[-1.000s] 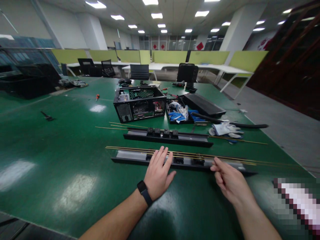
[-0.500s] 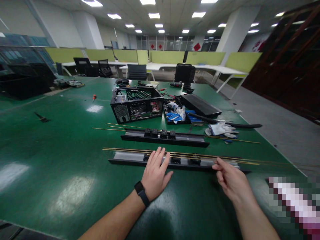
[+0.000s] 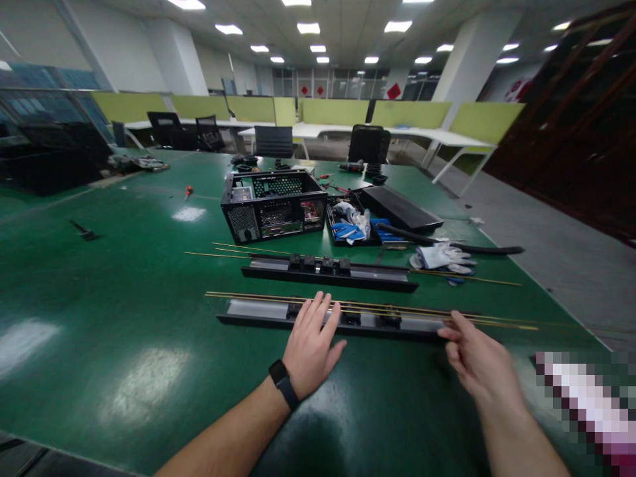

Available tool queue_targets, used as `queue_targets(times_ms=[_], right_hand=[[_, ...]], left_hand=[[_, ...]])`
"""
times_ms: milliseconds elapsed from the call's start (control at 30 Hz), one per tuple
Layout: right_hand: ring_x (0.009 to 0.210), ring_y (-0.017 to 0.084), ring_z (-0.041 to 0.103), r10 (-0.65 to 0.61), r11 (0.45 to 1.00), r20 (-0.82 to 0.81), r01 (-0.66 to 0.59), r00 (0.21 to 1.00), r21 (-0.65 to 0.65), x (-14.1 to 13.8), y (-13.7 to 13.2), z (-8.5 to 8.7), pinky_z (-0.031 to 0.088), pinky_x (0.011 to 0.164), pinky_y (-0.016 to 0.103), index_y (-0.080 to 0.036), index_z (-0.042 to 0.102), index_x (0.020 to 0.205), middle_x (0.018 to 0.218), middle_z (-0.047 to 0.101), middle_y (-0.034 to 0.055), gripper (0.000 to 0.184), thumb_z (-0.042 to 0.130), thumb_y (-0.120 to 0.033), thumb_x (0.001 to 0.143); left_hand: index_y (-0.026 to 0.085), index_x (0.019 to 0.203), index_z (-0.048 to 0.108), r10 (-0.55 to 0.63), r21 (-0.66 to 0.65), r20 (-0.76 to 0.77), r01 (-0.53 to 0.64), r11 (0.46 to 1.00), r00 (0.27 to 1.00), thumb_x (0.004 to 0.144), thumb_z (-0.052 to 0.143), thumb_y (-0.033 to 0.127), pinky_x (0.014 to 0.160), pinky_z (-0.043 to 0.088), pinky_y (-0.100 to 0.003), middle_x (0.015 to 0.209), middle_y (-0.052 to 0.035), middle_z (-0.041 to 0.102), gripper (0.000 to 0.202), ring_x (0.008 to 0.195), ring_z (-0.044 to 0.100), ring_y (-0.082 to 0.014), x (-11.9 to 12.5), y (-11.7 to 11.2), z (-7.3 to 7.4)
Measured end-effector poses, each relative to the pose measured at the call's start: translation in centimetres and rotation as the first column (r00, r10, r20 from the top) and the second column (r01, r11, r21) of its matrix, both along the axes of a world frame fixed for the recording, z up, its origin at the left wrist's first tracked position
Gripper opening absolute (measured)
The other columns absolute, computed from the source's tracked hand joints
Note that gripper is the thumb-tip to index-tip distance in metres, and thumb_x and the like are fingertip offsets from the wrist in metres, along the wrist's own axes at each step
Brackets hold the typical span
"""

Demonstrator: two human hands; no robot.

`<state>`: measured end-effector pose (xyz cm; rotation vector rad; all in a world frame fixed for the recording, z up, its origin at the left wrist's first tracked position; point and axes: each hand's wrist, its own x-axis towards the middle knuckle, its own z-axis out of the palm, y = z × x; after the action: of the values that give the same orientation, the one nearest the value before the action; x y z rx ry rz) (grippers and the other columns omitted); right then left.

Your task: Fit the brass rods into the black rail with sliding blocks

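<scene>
My left hand (image 3: pixel 312 348), with a black watch on its wrist, lies with fingers outstretched over the near black channel (image 3: pixel 258 311) and the thin brass-coloured rods (image 3: pixel 263 297) along it. Black blocks (image 3: pixel 391 316) sit inside this channel, one partly behind my left fingers. Near the channel's right end, the thumb and forefinger of my right hand (image 3: pixel 479 361) are pinched on one thin rod, which sticks out to the right. Behind lies a second channel (image 3: pixel 377 274) holding several black blocks, with more thin rods beside it.
An open computer case (image 3: pixel 273 212) stands behind the channels. To its right are a black tray with gloves (image 3: pixel 352 224), a black panel (image 3: pixel 400 207) and more gloves (image 3: pixel 442 257). A screwdriver (image 3: pixel 188 191) lies on the green table (image 3: pixel 149 291) at left.
My right hand has moved right, and the rod in its pinch has slid right with it. My left hand stays in place over the near channel.
</scene>
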<state>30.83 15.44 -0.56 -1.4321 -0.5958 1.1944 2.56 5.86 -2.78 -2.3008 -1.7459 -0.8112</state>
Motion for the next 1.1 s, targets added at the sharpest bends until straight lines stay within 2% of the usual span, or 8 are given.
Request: queue_targets(times_ms=[200,367,500,700,1100], right_hand=[[0.03,0.005,0.038,0.121,0.991,0.023,-0.122,0.992,0.046,-0.5,-0.1,-1.1,0.019,0.023,0.014,-0.014,0.061,0.08,0.062,0.065,0.0033,0.039,0.084,-0.041,0.066],[0.03,0.006,0.038,0.05,0.998,0.012,-0.05,0.999,0.039,0.1,0.1,-0.4,0.02,0.022,0.015,-0.012,0.062,0.08,0.062,0.065,0.0054,0.03,0.079,-0.034,0.069],[0.029,0.005,0.038,0.019,1.0,0.037,-0.019,0.999,0.007,0.1,0.0,0.2,0.02,0.022,0.014,-0.013,0.062,0.08,0.062,0.065,0.0044,0.027,0.076,-0.035,0.074],[0.03,0.004,0.036,0.207,0.978,0.028,-0.208,0.978,0.01,-1.4,-0.7,-0.3,0.018,0.022,0.013,-0.013,0.065,0.082,0.063,0.065,0.0037,0.031,0.079,-0.038,0.072],[0.03,0.003,0.035,0.378,0.926,-0.047,-0.377,0.925,0.025,-3.7,-1.9,-0.5,0.019,0.023,0.013,-0.013,0.066,0.085,0.063,0.064,0.002,0.043,0.082,-0.049,0.069]], left_hand=[[0.014,0.15,0.032,0.002,0.002,-0.004,-0.002,1.0,1.0,0.089,0.059,0.028,0.118,0.028,-0.055,0.155,-0.0172,0.035,0.068,0.149,0.019,-0.0306,0.0,0.0,0.0],[0.013,0.15,0.033,-0.002,-0.005,-0.021,0.002,1.0,1.0,0.09,0.058,0.029,0.119,0.026,-0.054,0.156,-0.017,0.034,0.067,0.15,0.018,-0.0304,0.1,-0.1,0.1],[0.013,0.15,0.032,-0.007,-0.007,-0.025,0.007,1.0,1.0,0.09,0.057,0.028,0.119,0.026,-0.054,0.156,-0.0172,0.034,0.067,0.15,0.018,-0.0302,0.2,-0.1,0.1],[0.013,0.15,0.033,-0.015,-0.009,-0.021,0.015,1.0,1.0,0.09,0.057,0.028,0.12,0.025,-0.054,0.157,-0.0166,0.033,0.066,0.15,0.018,-0.0302,0.2,-0.2,0.1],[0.013,0.149,0.034,-0.017,-0.008,-0.021,0.016,1.0,1.0,0.09,0.058,0.029,0.119,0.027,-0.054,0.156,-0.0173,0.035,0.065,0.149,0.02,-0.0302,0.2,-0.3,0.1]])
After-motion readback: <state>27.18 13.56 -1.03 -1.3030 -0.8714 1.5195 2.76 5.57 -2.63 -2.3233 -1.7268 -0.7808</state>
